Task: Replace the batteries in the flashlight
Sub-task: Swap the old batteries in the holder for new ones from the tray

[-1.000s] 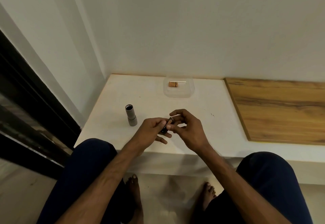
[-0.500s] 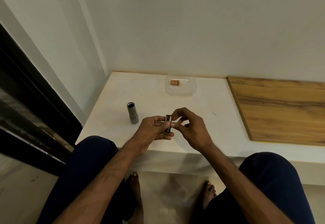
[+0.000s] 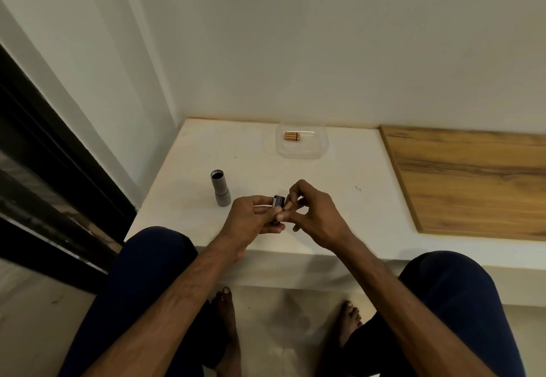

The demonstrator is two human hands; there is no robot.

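Left hand: the left hand (image 3: 251, 219) is curled around a small black battery holder (image 3: 278, 205), fingers wrapped round its lower part so that only its upper end shows above them.
Right hand: the right hand (image 3: 317, 219) pinches a short copper-coloured battery (image 3: 288, 206) between thumb and forefinger, its remaining fingers loosely bent.
Battery and holder: the battery sits right against the holder's right side; whether it is seated in a slot or only touching cannot be told, as the fingers hide the join.
Position of the hands: both are held close together just above the near part of the white ledge (image 3: 254, 166), roughly midway between the person's knees.
Flashlight body: a grey cylindrical flashlight tube (image 3: 220, 188) stands upright on the ledge with its open dark end on top and its wider end down, to the left of the left hand and apart from it.
Spare batteries: a small cluster of copper-coloured batteries (image 3: 292, 136) lies on its side in the left rear part of a shallow clear plastic tray (image 3: 316, 149), which rests near the back wall, well apart from the hands.
Wooden surface: a brown wood-grain panel (image 3: 472, 181) covers the right part of the ledge.
Person: seated, dark blue trousers (image 3: 141, 288) over both knees, bare feet on the pale floor below the ledge edge.
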